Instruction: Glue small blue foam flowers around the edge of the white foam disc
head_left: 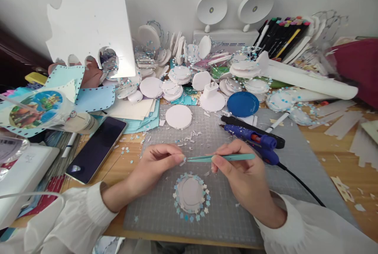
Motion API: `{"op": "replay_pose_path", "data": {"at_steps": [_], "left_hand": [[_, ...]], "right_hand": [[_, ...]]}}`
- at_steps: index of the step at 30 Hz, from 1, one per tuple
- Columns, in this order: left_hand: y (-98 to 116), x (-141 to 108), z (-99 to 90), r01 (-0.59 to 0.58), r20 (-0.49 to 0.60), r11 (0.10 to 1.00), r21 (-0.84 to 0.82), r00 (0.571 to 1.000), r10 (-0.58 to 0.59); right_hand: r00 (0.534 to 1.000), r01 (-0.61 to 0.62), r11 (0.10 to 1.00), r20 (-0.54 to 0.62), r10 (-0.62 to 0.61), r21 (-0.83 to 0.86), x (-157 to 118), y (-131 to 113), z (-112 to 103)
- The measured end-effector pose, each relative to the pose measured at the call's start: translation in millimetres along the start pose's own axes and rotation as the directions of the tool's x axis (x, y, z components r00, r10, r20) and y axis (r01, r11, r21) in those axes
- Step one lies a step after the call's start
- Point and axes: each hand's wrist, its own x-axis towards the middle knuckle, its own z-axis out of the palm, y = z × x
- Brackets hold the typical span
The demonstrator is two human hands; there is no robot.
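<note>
My left hand (pixel 161 161) is closed in a pinch, with a tiny pale piece (pixel 183 161) at its thumb and fingertip. It looks like a small paper flower or star, too small to tell. My right hand (pixel 238 167) grips teal tweezers (pixel 233 157), whose tips point left and stop close to that piece. Below both hands a white foam disc (pixel 190 194) lies on the grey cutting mat (pixel 153 214). Small blue and white flower-shaped pieces (pixel 208 198) ring its edge. A plain white disc (pixel 178 116) lies farther back on the mat.
A blue hot glue gun (pixel 251 136) with a black cord lies right of my hands. Behind stand a blue round lid (pixel 242 104) and heaps of white discs (pixel 180 75). At left are a phone (pixel 97 149) and a plastic cup (pixel 38 110). Paper scraps (pixel 191 136) litter the mat.
</note>
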Motion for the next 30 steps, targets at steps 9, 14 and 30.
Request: {"op": "replay_pose_path", "data": {"at_steps": [9,14,30], "left_hand": [[-3.7,-1.4,-4.0,-0.038,0.021,0.998,0.057,0.999,0.036],[-2.6,-1.1,-3.8,-0.068,0.053,0.992,0.102,0.997,0.063],[-2.9,-2.4,-4.4,-0.074,0.062,0.99,0.119,0.996,0.068]], "right_hand": [[0.999,-0.031,0.999,0.026,0.03,0.017,0.1,5.6,-3.1],[0.999,-0.042,0.999,0.032,0.042,0.005,0.8,5.8,-3.5],[0.998,-0.067,0.998,0.013,0.067,-0.006,1.1,5.8,-3.6]]}}
